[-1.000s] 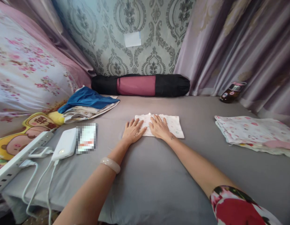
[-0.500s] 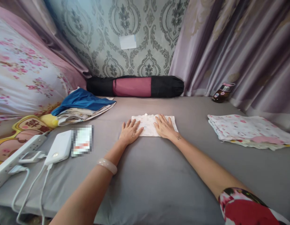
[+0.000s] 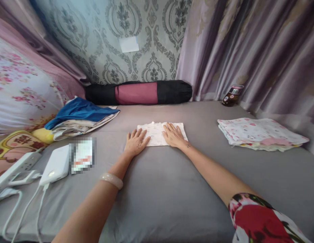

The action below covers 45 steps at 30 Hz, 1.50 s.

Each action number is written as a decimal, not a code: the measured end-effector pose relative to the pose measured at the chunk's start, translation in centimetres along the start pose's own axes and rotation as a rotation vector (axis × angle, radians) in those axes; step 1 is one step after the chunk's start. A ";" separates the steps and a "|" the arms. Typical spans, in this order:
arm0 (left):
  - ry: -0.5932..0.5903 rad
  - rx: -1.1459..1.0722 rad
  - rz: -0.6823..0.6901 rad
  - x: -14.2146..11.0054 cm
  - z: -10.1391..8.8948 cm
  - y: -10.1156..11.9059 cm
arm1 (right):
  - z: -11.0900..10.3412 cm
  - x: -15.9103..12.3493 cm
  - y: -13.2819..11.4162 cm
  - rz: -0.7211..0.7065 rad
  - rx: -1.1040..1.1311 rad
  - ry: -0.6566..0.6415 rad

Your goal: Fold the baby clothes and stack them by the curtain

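Note:
A small white folded cloth (image 3: 157, 136) with a faint print lies flat on the grey sheet (image 3: 157, 189). My left hand (image 3: 136, 142) rests at its left edge, fingers spread, partly on the cloth and partly on the sheet. On the right part of the cloth my right hand (image 3: 174, 135) lies palm down with its fingers stretched out. Neither hand grips anything. The cloth's far edge looks slightly ruffled, and its two sides are partly hidden under the hands.
To the right lies a stack of folded printed cloths (image 3: 260, 133), with a brown bottle (image 3: 232, 96) behind. A black-and-pink roll bag (image 3: 136, 93) lines the wall. At left are blue and beige clothes (image 3: 80, 111), a white power bank (image 3: 55, 165), a power strip (image 3: 20, 167) and cables.
The camera view has turned slightly, so the surroundings shift left in the picture. My left hand sits a little further toward the cloth's left edge; my right hand stays flat on it.

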<state>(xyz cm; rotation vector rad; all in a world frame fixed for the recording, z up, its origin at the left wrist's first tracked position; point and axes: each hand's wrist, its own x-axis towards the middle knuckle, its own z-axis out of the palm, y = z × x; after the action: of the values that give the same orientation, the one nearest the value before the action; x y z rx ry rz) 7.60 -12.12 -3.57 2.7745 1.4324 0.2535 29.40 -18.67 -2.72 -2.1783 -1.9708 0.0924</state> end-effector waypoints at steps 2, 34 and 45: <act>-0.011 0.014 -0.007 0.0 -0.1 0.1 | -0.4 -0.1 0.4 -0.001 0.013 -0.016; -0.013 0.013 0.008 0.1 0.1 0.0 | -0.8 -1.9 3.8 0.213 -0.113 0.041; -0.027 0.044 0.093 0.1 -0.1 0.1 | -0.7 -2.1 4.0 0.205 -0.124 0.039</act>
<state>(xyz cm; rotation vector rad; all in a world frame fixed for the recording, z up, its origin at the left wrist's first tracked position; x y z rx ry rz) 7.73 -12.09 -3.41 2.8718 1.3205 0.1867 33.16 -21.15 -2.99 -2.4360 -1.7717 -0.0433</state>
